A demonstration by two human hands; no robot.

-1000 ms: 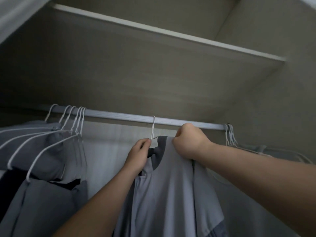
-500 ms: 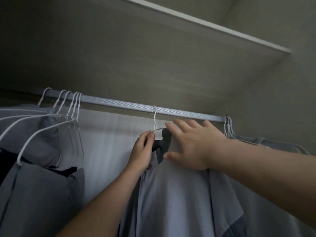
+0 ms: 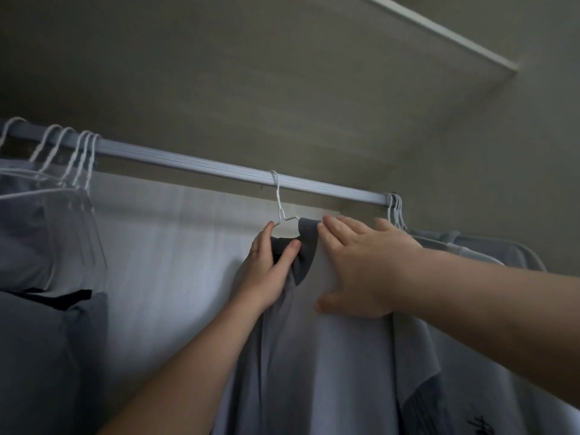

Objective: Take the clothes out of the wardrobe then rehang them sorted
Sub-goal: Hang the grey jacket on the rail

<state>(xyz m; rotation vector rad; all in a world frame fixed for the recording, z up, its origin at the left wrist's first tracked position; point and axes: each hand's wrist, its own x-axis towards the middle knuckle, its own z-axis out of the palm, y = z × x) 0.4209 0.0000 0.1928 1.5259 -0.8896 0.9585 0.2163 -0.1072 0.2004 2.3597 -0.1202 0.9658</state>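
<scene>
A pale shirt, hung vertically collar-up on a rail between bunched hangers, is pinched at the collar by the left hand and pressed by the flat right hand.

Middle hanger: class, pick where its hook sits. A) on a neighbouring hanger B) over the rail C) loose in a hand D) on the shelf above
B: the hanger has its hook curved over the rail, while the left hand pinches the dark collar just beneath it.

Shirt on hanger, mid-rail.
</scene>
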